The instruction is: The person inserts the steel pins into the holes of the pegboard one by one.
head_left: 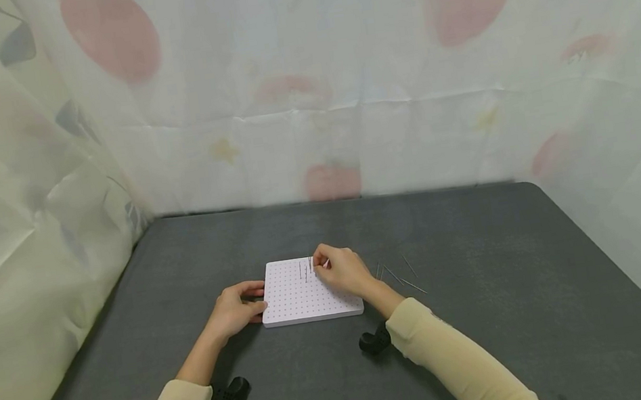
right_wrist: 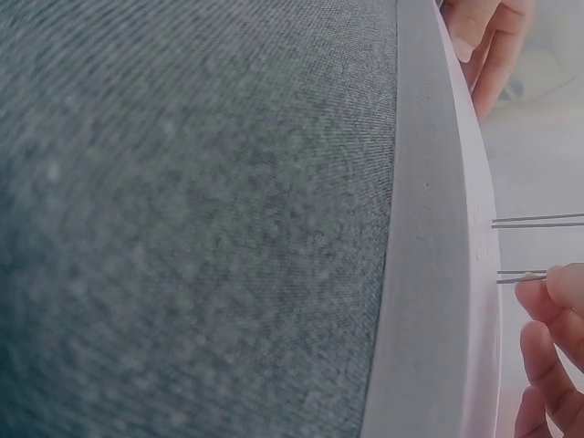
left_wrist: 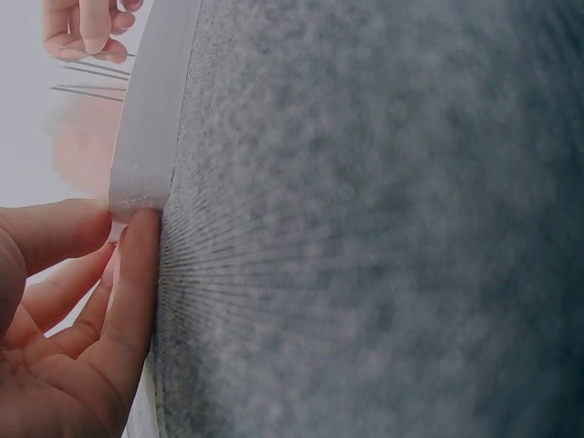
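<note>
A white square board (head_left: 292,306) with rows of small holes lies on the grey table. At its left edge my left hand (head_left: 236,311) pinches the side between thumb and fingers, seen closer in the left wrist view, where the board's side (left_wrist: 151,119) is pale grey. Over the back right part of the board, my right hand (head_left: 343,270) pinches a thin metal pin (right_wrist: 525,279) between thumb and forefinger, its lower end at the board's surface. Several thin pins (left_wrist: 91,68) stand upright in the board beside the right fingertips.
Several loose metal pins (head_left: 394,275) lie on the table (head_left: 496,312) right of the board, partly behind the right wrist. A black wrist device (head_left: 233,393) is on the left forearm, another (head_left: 374,341) on the right. Printed curtains (head_left: 398,141) hang behind and at the sides.
</note>
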### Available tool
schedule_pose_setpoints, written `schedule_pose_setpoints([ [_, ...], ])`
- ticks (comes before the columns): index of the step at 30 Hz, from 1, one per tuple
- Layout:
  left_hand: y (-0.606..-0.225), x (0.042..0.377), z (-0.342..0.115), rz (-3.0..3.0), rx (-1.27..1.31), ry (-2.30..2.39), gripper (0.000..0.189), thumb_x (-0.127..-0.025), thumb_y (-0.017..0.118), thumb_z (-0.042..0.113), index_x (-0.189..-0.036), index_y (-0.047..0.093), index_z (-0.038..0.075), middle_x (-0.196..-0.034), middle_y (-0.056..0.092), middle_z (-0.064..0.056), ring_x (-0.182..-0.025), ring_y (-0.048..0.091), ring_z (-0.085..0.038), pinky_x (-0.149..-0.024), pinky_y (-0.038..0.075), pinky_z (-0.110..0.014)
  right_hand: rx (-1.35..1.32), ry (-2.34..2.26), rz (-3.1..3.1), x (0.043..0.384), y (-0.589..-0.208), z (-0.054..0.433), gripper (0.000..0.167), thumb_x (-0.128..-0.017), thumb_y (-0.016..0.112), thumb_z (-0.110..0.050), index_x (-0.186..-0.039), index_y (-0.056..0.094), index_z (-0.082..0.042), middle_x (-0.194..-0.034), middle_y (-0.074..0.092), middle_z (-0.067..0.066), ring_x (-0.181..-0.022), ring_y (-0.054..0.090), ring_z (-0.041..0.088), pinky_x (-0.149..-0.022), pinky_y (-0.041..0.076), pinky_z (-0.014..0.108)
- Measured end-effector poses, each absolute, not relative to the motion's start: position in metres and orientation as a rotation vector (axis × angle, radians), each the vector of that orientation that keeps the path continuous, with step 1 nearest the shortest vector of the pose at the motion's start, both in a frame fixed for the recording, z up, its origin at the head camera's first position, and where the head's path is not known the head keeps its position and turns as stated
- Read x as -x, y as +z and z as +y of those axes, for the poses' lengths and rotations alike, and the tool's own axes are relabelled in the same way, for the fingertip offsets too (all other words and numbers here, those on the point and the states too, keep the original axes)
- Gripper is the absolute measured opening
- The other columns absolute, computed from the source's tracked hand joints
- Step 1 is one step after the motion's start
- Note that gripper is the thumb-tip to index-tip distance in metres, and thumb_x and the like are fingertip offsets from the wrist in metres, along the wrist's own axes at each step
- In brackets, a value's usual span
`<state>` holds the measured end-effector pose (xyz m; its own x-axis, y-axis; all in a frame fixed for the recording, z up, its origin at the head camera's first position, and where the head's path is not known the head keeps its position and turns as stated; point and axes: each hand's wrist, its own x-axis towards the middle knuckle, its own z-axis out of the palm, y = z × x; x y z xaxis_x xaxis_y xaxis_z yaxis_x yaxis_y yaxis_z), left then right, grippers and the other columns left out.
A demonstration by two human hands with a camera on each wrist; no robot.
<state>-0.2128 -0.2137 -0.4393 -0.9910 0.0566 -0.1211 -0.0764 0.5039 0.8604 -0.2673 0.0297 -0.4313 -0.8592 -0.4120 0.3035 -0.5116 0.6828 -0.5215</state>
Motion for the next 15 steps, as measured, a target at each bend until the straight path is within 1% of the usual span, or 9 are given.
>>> schedule_pose_setpoints([
  [3,-0.4401,0.2133,-0.2139,2.607,0.029,1.505,0.045,-0.081,0.064,0.001,-0.124,0.053,-0.002,-0.113,0.057,-0.019,-0.082,0.064,-0.018,-0.063,0.057,-0.031,-0.763,0.921,-2.719,0.2667,-0.4313,0.0299,0.003,-0.085,0.059,-0.016,-0.087,0.061,-0.014,-0.078,0.063,-0.009,-0.069,0.055,0.005,-0.057,0.043,0.018],
  [7,-0.4403,0.2134,-0.2137,2.611,0.04,1.499,0.045,-0.081,0.064,0.001,-0.124,0.054,0.0,-0.113,0.058,-0.018,-0.082,0.064,-0.017,-0.062,0.057,-0.03,-0.775,0.922,-2.708,0.2659,-0.4312,0.0309,0.003,-0.084,0.062,-0.014,-0.087,0.06,-0.015,-0.079,0.064,-0.007,-0.07,0.057,0.006,-0.058,0.044,0.019],
  [11,-0.4394,0.2133,-0.2137,2.617,0.03,1.493,0.045,-0.081,0.064,0.002,-0.124,0.053,-0.001,-0.113,0.058,-0.019,-0.081,0.064,-0.018,-0.062,0.057,-0.031,-0.772,0.915,-2.722,0.266,-0.4299,0.0336,0.007,-0.085,0.061,-0.014,-0.091,0.06,-0.016,-0.083,0.065,-0.007,-0.073,0.058,0.007,-0.061,0.046,0.02],
  [15,-0.4373,0.2129,-0.2139,2.614,0.02,1.494,0.045,-0.082,0.064,0.002,-0.125,0.052,-0.002,-0.114,0.057,-0.02,-0.082,0.064,-0.018,-0.063,0.057,-0.031,-0.777,0.899,-2.725,0.2678,-0.4264,0.0374,0.009,-0.085,0.061,-0.015,-0.094,0.061,-0.017,-0.086,0.066,-0.006,-0.072,0.057,0.007,-0.06,0.045,0.021],
])
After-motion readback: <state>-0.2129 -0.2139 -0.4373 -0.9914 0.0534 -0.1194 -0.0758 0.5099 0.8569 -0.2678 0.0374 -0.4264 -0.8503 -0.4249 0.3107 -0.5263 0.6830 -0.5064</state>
